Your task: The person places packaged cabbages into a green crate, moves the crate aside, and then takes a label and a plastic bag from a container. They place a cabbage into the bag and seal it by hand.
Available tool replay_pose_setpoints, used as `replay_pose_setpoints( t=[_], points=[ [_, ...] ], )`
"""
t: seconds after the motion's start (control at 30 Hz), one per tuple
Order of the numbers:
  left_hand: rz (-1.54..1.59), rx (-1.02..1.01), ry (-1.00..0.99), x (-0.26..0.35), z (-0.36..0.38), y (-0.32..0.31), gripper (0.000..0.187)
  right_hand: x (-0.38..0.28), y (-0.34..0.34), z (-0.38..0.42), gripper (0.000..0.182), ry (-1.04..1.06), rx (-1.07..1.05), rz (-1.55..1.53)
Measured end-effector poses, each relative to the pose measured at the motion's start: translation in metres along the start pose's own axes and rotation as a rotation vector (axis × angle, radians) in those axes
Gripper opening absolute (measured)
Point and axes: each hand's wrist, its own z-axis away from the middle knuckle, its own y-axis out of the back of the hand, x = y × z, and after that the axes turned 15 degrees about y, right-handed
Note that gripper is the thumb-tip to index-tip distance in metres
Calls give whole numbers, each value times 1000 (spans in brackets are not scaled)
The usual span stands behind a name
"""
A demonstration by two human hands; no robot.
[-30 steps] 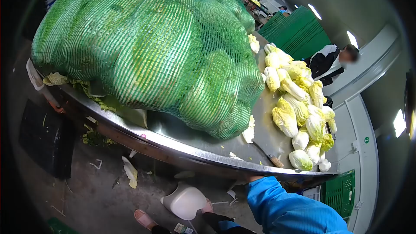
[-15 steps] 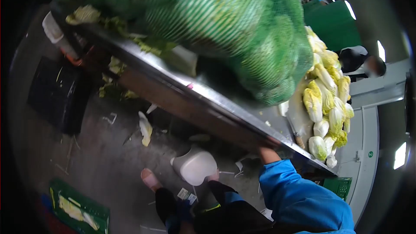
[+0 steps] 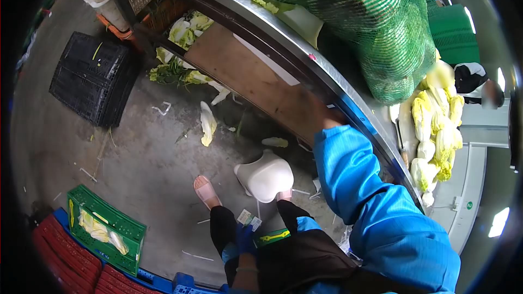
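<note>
We are looking down past our own body at the floor. Our right hand (image 3: 322, 115), at the end of the blue sleeve (image 3: 365, 185) in the right half of the frame, is reaching up to the edge of the steel table (image 3: 283, 35) that is running diagonally from the top centre down to the right. The hand is touching the table edge just under the rim; the fingers are blurred and partly hidden, so we cannot tell whether they are curled around it or lying flat. Our left hand (image 3: 245, 239), in a dark blue glove at the bottom centre, is hanging near our leg beside a small green packet (image 3: 272, 236); whether it is gripping anything we cannot tell.

On the table, at the top right, a big green net sack of cabbages (image 3: 376, 16) is sitting, and just to its lower right a pile of loose trimmed cabbages (image 3: 436, 130) is lying. A knife handle (image 3: 405, 159) is showing near that pile. On the floor at centre a white stool (image 3: 265, 177) is standing next to our pink slipper (image 3: 207, 191). Loose cabbage leaves (image 3: 207, 123) are lying under the table. A black crate (image 3: 92, 79) is sitting at the upper left, a green crate (image 3: 106, 228) at the lower left. Another person (image 3: 476, 79) is standing at the far right.
</note>
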Motion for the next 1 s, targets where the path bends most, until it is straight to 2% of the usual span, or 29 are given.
replay_pose_setpoints(
  t=[0.13,0.17,0.2,0.23,0.27,0.3,0.37,0.53,0.57,0.6,0.7,0.73,0.77,0.83,0.87,1.0],
  points=[
    [45,3,39,7,0,-12,43,-25,0,14,27,-58,14,12],
    [-55,21,-29,2,-7,-11,42,-37,2,28,28,-45,35,46],
    [-161,47,-92,-7,-15,-3,41,-46,2,45,26,27,101,110],
    [-273,74,-152,-12,-17,4,40,-35,-17,61,24,349,353,213],
    [-197,47,-92,-8,-12,3,40,-49,-10,81,25,360,290,80],
    [-123,17,-34,0,-8,-3,40,-69,3,99,24,179,22,-70],
    [-57,-14,31,8,-10,-13,40,-71,-3,121,19,505,291,-107],
    [-79,95,66,-14,-20,5,41,-59,6,125,25,533,209,-322],
    [-99,91,70,-15,-22,8,41,-50,13,118,18,402,170,-355],
    [-116,89,77,-18,-23,13,42,-40,6,110,20,332,344,-385],
    [-93,89,84,-17,-21,13,43,18,-19,63,49,-16,258,-344],
    [-80,89,90,-15,-21,12,43,44,-20,34,54,244,95,-523],
    [-90,89,99,-12,-20,9,44,29,-13,35,60,126,104,-701],
    [-102,87,113,-7,-19,2,44,-7,-5,23,67,330,44,15],
    [-82,85,96,-7,-19,-2,44,-2,-10,20,65,422,128,67],
    [-40,62,103,-15,-26,0,44,13,-21,17,56,161,112,-196]
  ],
)
